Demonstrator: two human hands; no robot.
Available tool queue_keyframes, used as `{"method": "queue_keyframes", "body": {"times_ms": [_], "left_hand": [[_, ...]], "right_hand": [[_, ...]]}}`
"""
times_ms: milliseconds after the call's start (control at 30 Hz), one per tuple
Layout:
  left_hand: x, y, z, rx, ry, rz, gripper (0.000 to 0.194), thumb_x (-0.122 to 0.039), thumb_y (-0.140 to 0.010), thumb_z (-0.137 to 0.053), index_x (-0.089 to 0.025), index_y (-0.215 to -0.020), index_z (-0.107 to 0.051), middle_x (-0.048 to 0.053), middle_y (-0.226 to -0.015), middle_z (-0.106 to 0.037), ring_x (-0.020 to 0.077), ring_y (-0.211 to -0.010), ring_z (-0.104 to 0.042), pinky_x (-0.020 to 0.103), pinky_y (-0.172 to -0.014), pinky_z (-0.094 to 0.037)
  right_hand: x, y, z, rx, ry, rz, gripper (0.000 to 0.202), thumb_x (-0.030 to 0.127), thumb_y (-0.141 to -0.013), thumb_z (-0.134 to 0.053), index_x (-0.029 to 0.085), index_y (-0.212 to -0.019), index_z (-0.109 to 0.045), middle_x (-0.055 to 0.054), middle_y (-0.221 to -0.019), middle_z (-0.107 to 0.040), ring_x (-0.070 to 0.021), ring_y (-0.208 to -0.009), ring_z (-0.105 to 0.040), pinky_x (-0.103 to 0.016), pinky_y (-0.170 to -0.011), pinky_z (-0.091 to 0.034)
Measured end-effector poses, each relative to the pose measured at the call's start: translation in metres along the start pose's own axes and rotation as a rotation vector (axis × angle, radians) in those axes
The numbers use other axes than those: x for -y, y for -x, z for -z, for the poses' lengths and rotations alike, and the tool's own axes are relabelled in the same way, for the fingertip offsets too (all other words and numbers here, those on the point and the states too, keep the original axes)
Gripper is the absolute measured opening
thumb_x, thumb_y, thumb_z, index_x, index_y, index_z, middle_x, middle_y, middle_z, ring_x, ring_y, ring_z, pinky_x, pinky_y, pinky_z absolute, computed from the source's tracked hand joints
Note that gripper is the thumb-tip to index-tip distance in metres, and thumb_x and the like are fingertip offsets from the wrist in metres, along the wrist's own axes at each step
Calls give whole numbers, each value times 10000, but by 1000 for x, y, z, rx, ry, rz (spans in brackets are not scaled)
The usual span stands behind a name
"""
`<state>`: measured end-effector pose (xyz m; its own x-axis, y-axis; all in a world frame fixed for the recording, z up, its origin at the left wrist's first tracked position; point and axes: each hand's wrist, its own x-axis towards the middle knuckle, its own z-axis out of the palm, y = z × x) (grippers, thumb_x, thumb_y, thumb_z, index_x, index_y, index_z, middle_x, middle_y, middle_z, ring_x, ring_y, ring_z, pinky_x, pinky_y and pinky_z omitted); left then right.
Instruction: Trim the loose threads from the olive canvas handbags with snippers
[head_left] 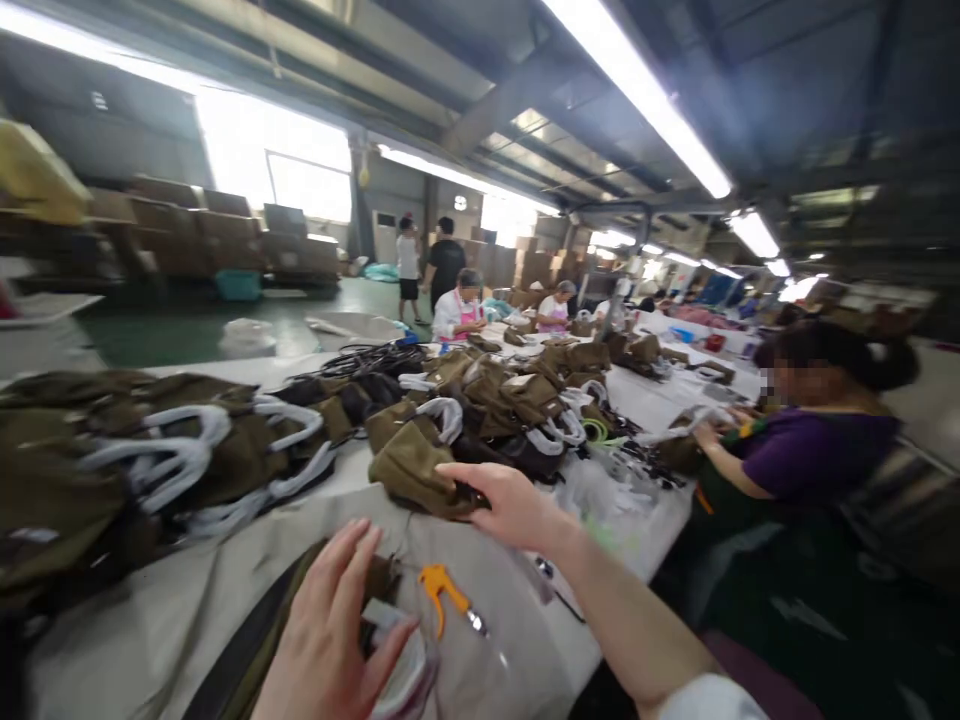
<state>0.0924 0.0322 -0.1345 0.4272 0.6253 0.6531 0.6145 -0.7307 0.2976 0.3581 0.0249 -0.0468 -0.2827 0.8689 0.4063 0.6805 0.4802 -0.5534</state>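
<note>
My right hand (504, 505) reaches forward over the white table (135, 640) and pinches the near edge of an olive-brown bag (412, 468) from the pile. My left hand (330, 630) is low in the foreground, fingers spread, pressing on a white-wrapped part (401, 670) of an olive bag (259, 650) lying right in front of me. Orange-handled thread snips (446, 593) lie on the table between my hands, touched by neither.
Heaps of olive bags with white-wrapped handles (195, 450) cover the table's left and middle. A person in a purple top (810, 450) works at the right side. More workers sit and stand farther back. Cardboard boxes (217, 235) line the far left wall.
</note>
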Motion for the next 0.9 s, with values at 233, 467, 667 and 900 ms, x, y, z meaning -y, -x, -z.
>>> {"method": "queue_keyframes", "body": {"times_ms": [233, 467, 667, 900], "left_hand": [[-21, -18, 22, 391, 141, 218, 317, -376, -807, -662, -188, -1062, -641, 91, -1026, -692, 250, -960, -646, 361, -852, -509], [-6, 15, 8, 457, 186, 501, 223, -315, -915, -517, -185, -829, -677, 74, -896, -687, 199, -849, -642, 297, -751, -434], [-6, 22, 5, 557, 58, 388, 229, -294, -930, -494, -180, -846, -674, 80, -889, -677, 206, -851, -642, 303, -753, -450], [-8, 31, 0, 591, 9, 344, 227, -249, -885, -475, -213, -869, -699, 74, -874, -700, 204, -829, -666, 296, -767, -508]], "right_hand": [[39, 7, -45, 246, -95, 202, 608, -9, -758, -438, 261, -1284, -581, -8, -1133, -696, -162, -1084, -612, -315, -994, -473], [19, 26, -97, 126, -109, -54, 365, 216, -818, -642, 234, -1182, -655, -57, -945, -639, -215, -920, -587, -351, -854, -495], [0, 38, -137, 118, -468, -392, 330, 396, -961, -448, 184, -1142, -623, -9, -741, -623, -145, -644, -586, -247, -610, -484], [-9, 36, -141, 143, -648, -566, 275, 371, -874, -567, 165, -1031, -656, 35, -597, -566, -103, -496, -486, -198, -463, -387]]}}
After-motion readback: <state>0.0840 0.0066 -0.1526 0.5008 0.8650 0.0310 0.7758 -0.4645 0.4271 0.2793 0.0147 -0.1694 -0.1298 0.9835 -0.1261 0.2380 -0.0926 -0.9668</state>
